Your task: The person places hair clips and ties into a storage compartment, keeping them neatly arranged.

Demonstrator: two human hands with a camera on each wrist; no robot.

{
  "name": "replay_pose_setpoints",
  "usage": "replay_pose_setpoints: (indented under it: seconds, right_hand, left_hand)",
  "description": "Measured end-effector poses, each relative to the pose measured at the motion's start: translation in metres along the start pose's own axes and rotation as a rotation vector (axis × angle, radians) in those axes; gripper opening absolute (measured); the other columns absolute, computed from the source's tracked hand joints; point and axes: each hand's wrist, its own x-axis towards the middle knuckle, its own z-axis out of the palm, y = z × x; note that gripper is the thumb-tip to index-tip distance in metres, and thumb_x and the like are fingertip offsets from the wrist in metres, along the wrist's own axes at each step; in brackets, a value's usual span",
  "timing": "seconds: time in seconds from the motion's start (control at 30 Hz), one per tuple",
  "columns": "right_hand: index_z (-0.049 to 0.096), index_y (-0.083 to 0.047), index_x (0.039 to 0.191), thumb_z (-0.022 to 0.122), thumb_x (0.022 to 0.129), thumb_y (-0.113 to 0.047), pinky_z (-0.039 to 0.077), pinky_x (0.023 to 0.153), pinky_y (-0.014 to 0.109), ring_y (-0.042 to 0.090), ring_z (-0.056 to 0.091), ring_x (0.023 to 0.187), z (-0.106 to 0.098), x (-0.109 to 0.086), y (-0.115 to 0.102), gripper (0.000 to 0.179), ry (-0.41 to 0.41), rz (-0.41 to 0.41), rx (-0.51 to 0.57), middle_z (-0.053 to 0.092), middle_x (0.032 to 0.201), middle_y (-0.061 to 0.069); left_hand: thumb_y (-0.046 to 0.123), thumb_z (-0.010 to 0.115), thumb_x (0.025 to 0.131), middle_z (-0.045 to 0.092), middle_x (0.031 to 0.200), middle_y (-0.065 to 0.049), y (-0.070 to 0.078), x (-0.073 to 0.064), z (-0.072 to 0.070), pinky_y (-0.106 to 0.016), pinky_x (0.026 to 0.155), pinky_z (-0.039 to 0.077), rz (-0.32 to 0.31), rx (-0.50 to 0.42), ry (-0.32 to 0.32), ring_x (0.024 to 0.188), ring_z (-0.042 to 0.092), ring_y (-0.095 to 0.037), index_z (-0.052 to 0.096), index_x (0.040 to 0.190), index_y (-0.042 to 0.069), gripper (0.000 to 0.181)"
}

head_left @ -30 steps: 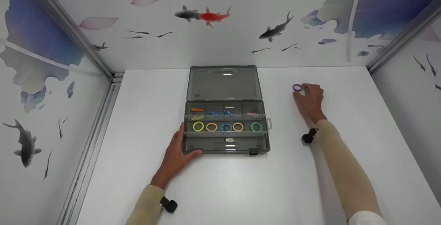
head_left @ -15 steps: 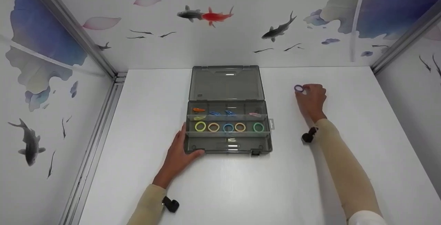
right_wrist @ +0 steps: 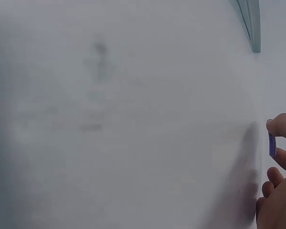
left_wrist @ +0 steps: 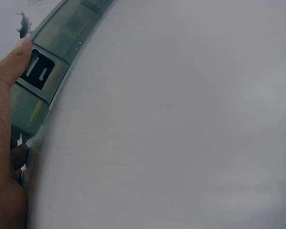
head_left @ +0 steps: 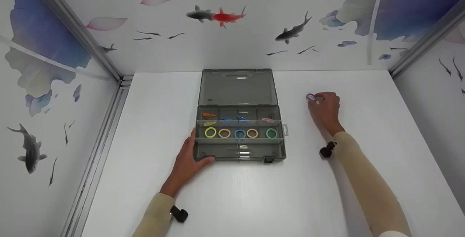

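Note:
An open grey see-through storage box [head_left: 239, 151] lies on the white table, its lid [head_left: 238, 88] folded back. My left hand [head_left: 185, 170] holds its near left corner, the fingers along the left wall and the thumb on the front. In the left wrist view that thumb [left_wrist: 20, 59] lies beside the black latch [left_wrist: 38, 69]. Right of the box, my right hand [head_left: 325, 110] pinches a small purple hair tie [head_left: 311, 97] between thumb and fingers. The right wrist view shows this hair tie [right_wrist: 272, 144] edge-on, above the table. The other right fingers are curled.
The box's middle row holds several coloured hair ties, among them a yellow-green one [head_left: 210, 132] and a green one [head_left: 271, 133]. Hair clips, such as an orange one [head_left: 209, 115], lie in its back row. A fish-printed wall [head_left: 232, 48] stands close behind the lid.
My right hand has shifted slightly toward me and to the left with the purple hair tie, which now looks more tilted. The left hand and the box stay in place.

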Motion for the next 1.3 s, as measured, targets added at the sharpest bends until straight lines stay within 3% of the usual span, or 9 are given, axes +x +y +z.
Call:
replay_pose_setpoints:
  seconds: [0.3,0.47,0.97,1.3]
  right_hand:
    - [0.069,0.006,0.128,0.072,0.103,-0.016,0.037,0.114,0.059,0.043,0.046,0.133,0.003,-0.019,-0.009,0.034,-0.03,-0.133,-0.04,0.056,0.139,0.026]
    - [0.071,0.008,0.123,0.076,0.101,-0.009,0.035,0.114,0.059,0.046,0.047,0.131,0.005,-0.031,-0.015,0.028,-0.037,-0.242,-0.017,0.059,0.132,0.028]
    - [0.074,0.005,0.116,0.084,0.095,0.0,0.038,0.105,0.056,0.042,0.051,0.12,0.006,-0.066,-0.038,0.024,-0.035,-0.443,0.01,0.062,0.124,0.025]
    - [0.076,0.002,0.117,0.087,0.095,-0.001,0.041,0.11,0.055,0.039,0.053,0.124,0.015,-0.094,-0.061,0.025,-0.081,-0.463,0.041,0.062,0.127,0.023]
  left_hand:
    - [0.061,0.087,0.09,0.025,0.179,-0.025,-0.001,0.0,0.0,-0.07,0.127,0.028,-0.003,-0.009,-0.002,0.165,0.025,-0.048,0.01,0.18,0.023,0.124]
    - [0.063,0.088,0.089,0.024,0.179,-0.026,-0.001,-0.002,0.0,-0.07,0.127,0.028,-0.002,-0.012,-0.003,0.165,0.025,-0.049,0.011,0.18,0.022,0.126]
    - [0.065,0.087,0.089,0.023,0.179,-0.025,0.002,0.001,-0.001,-0.071,0.127,0.027,0.001,-0.02,0.003,0.165,0.023,-0.048,0.009,0.18,0.025,0.126]
    - [0.066,0.085,0.09,0.023,0.18,-0.022,0.0,-0.001,0.0,-0.068,0.129,0.027,-0.004,-0.018,-0.006,0.166,0.023,-0.046,0.009,0.18,0.025,0.124]
